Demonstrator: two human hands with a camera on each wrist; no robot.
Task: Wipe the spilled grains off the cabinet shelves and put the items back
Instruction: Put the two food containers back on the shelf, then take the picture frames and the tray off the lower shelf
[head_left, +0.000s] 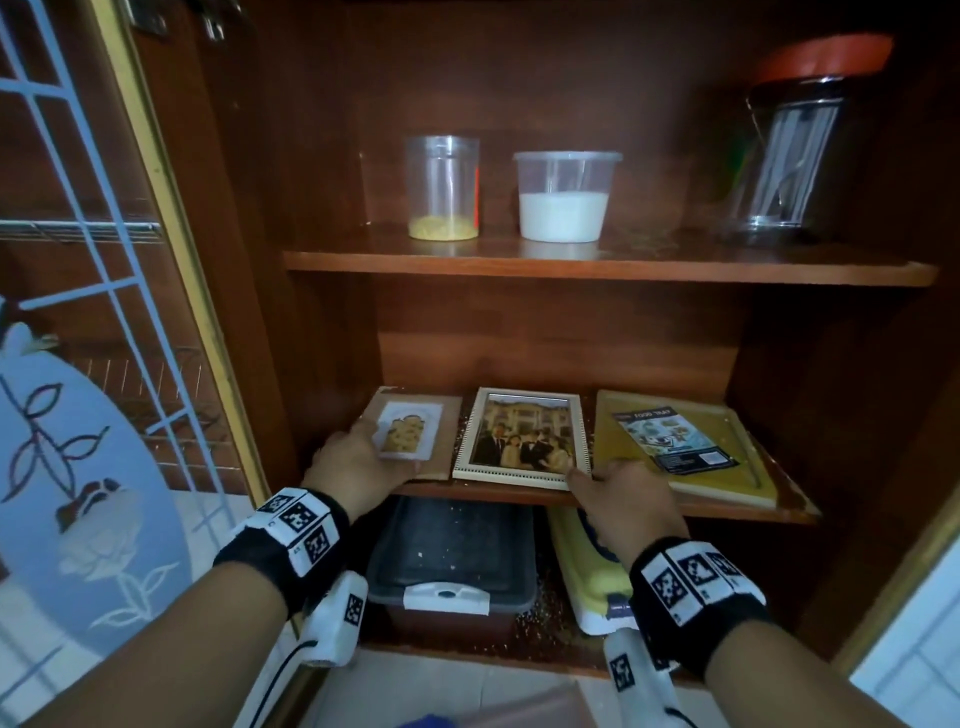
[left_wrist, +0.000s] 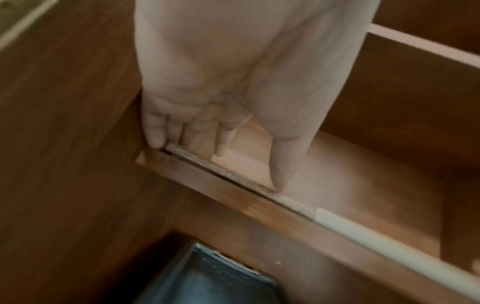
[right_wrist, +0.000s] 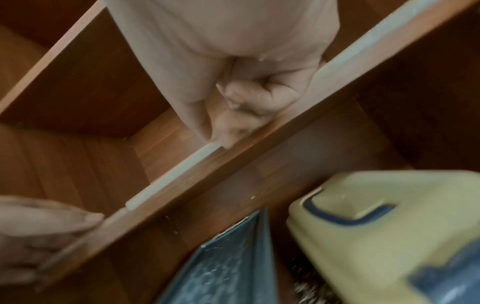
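Note:
On the middle shelf (head_left: 727, 512) lie a brown card frame (head_left: 452, 415) with a small photo, a white picture frame (head_left: 524, 436) and a yellow food tray (head_left: 675, 441). My left hand (head_left: 358, 462) lies on the card frame's front left corner. In the left wrist view its straight fingers (left_wrist: 155, 137) and thumb touch the card's front edge (left_wrist: 233, 174). My right hand (head_left: 618, 499) pinches the white frame's front right corner, with thumb and curled forefinger (right_wrist: 233, 131) on its rim (right_wrist: 176, 172). Spilled grains (head_left: 462, 431) lie scattered around the frames.
The upper shelf carries a clear jar of yellow grains (head_left: 442, 189), a tub of white powder (head_left: 563, 197) and an orange-lidded glass jar (head_left: 795, 156). Below stand a dark lidded box (head_left: 452, 561) and a yellow container (head_left: 587, 577), with grains (head_left: 540, 618) between them. The glass door (head_left: 78, 312) stands open on the left.

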